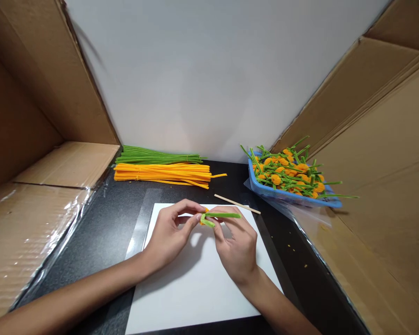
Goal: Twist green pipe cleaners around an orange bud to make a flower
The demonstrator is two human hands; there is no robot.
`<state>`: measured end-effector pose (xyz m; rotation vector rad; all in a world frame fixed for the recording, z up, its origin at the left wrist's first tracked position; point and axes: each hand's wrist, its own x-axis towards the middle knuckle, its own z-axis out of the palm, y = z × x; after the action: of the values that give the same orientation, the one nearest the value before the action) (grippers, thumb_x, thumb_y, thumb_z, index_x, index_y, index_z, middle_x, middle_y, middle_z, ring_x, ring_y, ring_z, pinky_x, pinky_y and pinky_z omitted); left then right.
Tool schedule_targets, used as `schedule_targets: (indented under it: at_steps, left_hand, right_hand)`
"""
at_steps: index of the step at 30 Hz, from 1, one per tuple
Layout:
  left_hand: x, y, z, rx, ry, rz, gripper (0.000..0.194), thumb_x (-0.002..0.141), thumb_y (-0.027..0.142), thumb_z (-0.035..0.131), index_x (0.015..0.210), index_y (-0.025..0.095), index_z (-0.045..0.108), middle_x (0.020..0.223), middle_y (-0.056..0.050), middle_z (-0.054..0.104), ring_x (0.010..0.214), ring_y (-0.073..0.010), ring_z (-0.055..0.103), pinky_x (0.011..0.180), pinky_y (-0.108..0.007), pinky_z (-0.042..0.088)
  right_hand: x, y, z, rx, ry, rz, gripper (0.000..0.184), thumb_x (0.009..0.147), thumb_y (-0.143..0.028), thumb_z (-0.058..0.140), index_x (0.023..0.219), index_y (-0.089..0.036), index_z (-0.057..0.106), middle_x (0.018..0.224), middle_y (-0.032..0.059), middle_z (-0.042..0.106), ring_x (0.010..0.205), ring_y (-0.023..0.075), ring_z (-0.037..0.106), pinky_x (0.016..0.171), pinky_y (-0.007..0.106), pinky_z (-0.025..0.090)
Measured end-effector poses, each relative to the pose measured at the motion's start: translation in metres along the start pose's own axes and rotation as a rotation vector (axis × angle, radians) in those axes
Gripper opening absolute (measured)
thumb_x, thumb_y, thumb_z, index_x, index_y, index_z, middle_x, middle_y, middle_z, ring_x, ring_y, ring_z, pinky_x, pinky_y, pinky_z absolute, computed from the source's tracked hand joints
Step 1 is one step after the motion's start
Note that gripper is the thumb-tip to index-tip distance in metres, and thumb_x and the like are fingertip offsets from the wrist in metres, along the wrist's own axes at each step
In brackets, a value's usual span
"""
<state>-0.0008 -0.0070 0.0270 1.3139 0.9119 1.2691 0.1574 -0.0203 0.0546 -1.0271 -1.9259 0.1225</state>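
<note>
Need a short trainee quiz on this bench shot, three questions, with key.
1. True or false: the right hand holds the wooden stick.
2. Which colour of pipe-cleaner bundle lies nearer the left hand, green or orange?
3. What container holds the orange pipe-cleaner flowers?

Key:
1. False: it holds a green pipe cleaner.
2. Orange: the orange bundle.
3. A blue tray.
</note>
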Motion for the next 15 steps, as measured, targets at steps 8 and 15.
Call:
schedule_targets:
  at_steps: [8, 15]
  left_hand:
    - [-0.0001, -0.0053, -0.0033, 0.005, -0.041, 0.069, 0.017, 0.087, 0.031, 0.066, 0.098, 0.019, 0.069, 0.103, -0.006, 0.071, 0.095, -0.0158, 0.068, 0.082, -0.024, 0.057]
    - [0.0007, -0.0010, -0.0055, 0.121, -0.075, 0.152, 0.027, 0.092, 0.028, 0.060, 0.117, 0.020, 0.064, 0.120, -0.009, 0.066, 0.104, -0.0186, 0.066, 0.086, -0.031, 0.057]
  right_hand:
    - [0.0020, -0.0009, 0.0025, 0.304, -0.044, 0.334, 0.011, 0.089, -0.017, 0.062, 0.094, -0.022, 0.070, 0.099, 0.0050, 0.068, 0.096, 0.0182, 0.065, 0.079, 0.030, 0.057]
    - [0.0012, 0.0013, 0.0072, 0.618, -0.005, 0.555, 0.009, 0.088, -0.025, 0.063, 0.092, -0.018, 0.067, 0.106, 0.0084, 0.068, 0.100, 0.0204, 0.067, 0.085, 0.034, 0.059]
